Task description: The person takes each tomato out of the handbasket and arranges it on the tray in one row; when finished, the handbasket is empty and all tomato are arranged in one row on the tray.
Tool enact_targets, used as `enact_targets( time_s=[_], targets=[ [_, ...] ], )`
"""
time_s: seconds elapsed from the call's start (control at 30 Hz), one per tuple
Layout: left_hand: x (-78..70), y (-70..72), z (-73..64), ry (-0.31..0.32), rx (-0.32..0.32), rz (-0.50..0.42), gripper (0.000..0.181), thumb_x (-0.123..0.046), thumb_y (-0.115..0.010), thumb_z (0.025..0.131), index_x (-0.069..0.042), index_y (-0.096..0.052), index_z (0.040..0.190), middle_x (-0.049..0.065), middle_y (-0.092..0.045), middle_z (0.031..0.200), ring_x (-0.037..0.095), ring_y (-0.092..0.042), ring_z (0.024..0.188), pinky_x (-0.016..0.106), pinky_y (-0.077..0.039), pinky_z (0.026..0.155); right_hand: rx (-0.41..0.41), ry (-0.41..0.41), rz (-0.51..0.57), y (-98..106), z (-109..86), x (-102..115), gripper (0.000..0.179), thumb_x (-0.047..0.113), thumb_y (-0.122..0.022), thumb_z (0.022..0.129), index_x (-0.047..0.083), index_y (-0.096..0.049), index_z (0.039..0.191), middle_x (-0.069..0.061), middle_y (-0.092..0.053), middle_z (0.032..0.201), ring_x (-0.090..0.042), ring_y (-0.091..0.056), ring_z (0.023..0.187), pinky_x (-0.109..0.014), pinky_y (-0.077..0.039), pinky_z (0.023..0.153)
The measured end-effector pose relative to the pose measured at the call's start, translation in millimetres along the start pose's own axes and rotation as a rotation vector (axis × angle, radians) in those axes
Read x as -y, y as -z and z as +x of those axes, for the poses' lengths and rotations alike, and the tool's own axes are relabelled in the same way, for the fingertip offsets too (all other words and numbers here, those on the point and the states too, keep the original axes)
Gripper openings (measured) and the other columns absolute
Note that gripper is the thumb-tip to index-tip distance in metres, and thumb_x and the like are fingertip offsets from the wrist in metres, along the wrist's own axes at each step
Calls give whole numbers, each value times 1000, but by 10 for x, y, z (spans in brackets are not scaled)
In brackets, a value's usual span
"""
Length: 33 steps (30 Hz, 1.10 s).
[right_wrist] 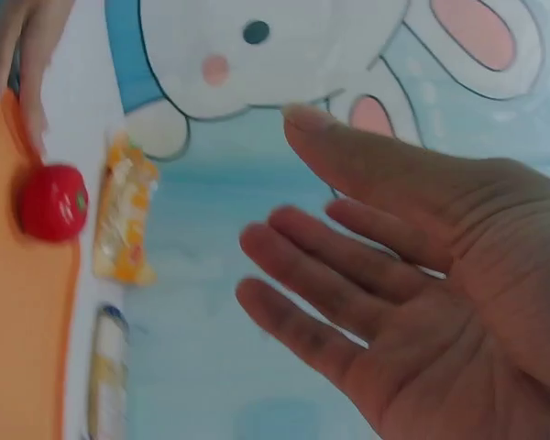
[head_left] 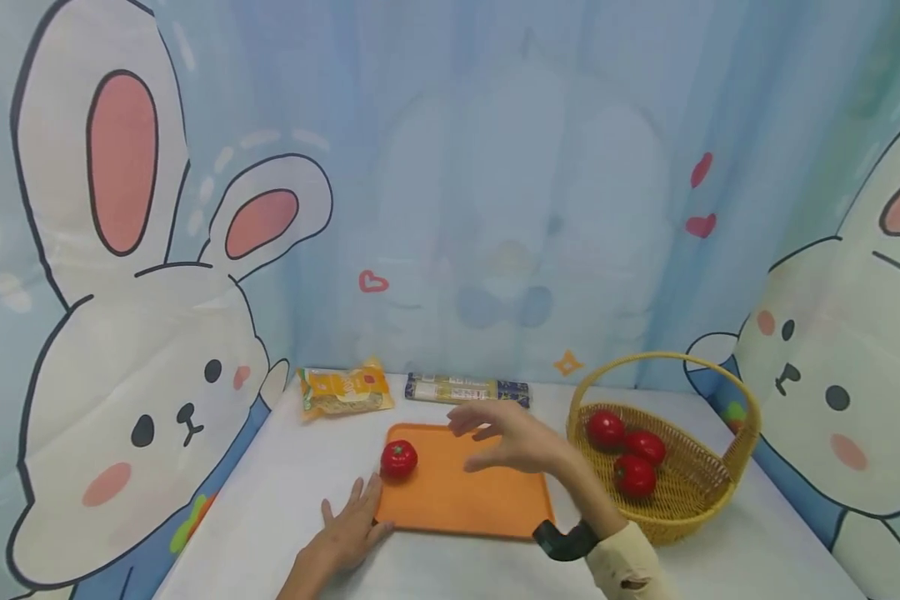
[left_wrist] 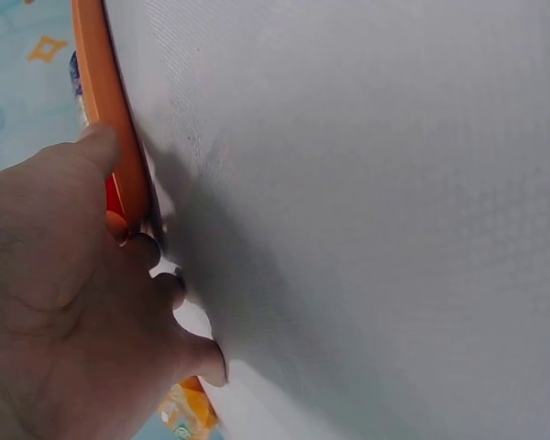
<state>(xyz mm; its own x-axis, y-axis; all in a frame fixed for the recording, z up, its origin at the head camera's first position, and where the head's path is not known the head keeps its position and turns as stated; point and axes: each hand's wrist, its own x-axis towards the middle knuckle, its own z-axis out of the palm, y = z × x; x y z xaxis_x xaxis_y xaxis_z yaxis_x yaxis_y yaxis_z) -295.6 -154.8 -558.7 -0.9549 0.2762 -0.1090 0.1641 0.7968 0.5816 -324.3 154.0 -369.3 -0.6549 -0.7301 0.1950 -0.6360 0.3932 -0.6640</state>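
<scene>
An orange tray (head_left: 465, 492) lies on the white table, with a red tomato (head_left: 399, 460) at its left side; a green stem mark shows on the tomato (right_wrist: 53, 203) in the right wrist view. My left hand (head_left: 348, 529) rests at the tray's lower left corner, fingers spread, thumb against the rim (left_wrist: 119, 137). Above the tray hovers my right hand (head_left: 513, 437), its fingers loosely bent and thumb apart, with nothing between them. The right wrist view shows that hand's open palm (right_wrist: 431, 302).
To the right stands a yellow woven basket (head_left: 690, 492) with a tall handle, holding three red fruits (head_left: 634, 477). Behind the tray lie a yellow food packet (head_left: 348, 390) and a long blue-and-white wrapped pack (head_left: 461, 389). A rabbit-print curtain (head_left: 450, 208) hangs around the table.
</scene>
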Motion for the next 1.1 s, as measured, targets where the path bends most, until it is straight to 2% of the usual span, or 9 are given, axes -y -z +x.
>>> enact_targets(
  time_s=[0.1,0.2,0.4,0.5,0.57,0.67,0.77,0.93,1.1],
  targets=[
    [86,23,-6,11,-14,9,88,-51,-60,108,1,-24,170,21,-23,177,45,-11,165,86,12,115,54,5,-3,287,-219,-24,56,14,-87,93,2,-64,142,-11,-74,130,-35,-69,123,-42,-60,103],
    [122,49,-18,12,-18,-4,89,-49,-62,107,2,-25,169,23,-23,176,46,-13,165,87,11,115,72,-52,-7,547,-433,-215,53,11,-87,92,2,-66,140,-10,-75,128,-32,-71,119,-41,-61,102],
    [101,104,-47,67,11,-12,89,-50,-60,108,1,-21,170,22,-20,178,45,-8,165,84,14,116,103,-153,25,888,-756,-980,50,6,-85,91,-8,-66,136,-22,-74,127,-39,-72,116,-50,-62,98],
    [134,84,-50,47,2,1,89,-50,-60,108,2,-22,170,23,-22,177,45,-10,165,87,12,115,114,-197,41,1003,-900,-1361,54,3,-86,89,-15,-63,135,-30,-71,127,-46,-70,116,-52,-62,97],
    [176,51,-30,19,-6,3,89,-51,-60,108,2,-23,169,23,-24,176,45,-11,165,88,11,114,101,-285,25,1070,-991,-1538,55,1,-87,87,-16,-63,134,-30,-71,127,-47,-69,117,-54,-61,98],
    [204,-3,10,-5,1,-4,90,-52,-60,108,2,-24,169,22,-26,176,45,-12,165,90,10,112,72,-449,-25,1135,-1112,-1695,55,-3,-87,83,-13,-65,133,-26,-72,128,-45,-67,120,-58,-60,100],
    [131,-2,18,9,17,-5,88,-48,-61,108,2,-24,169,21,-26,176,44,-12,165,89,10,114,42,-579,-47,1165,-1195,-1805,59,-5,-86,81,-10,-65,136,-25,-71,131,-47,-65,125,-61,-57,103],
    [-58,80,-16,33,33,20,83,-41,-63,109,2,-25,169,21,-26,176,44,-12,165,87,8,116,2,-687,-16,1162,-1283,-1956,63,-6,-86,79,-10,-63,138,-27,-68,135,-49,-61,128,-60,-57,103],
    [-121,99,-20,41,39,32,82,-40,-62,110,2,-24,169,21,-25,176,44,-13,165,87,6,116,8,-758,-8,1160,-1298,-2000,68,-3,-89,78,-8,-62,140,-29,-64,138,-52,-57,130,-62,-56,104]
  ],
)
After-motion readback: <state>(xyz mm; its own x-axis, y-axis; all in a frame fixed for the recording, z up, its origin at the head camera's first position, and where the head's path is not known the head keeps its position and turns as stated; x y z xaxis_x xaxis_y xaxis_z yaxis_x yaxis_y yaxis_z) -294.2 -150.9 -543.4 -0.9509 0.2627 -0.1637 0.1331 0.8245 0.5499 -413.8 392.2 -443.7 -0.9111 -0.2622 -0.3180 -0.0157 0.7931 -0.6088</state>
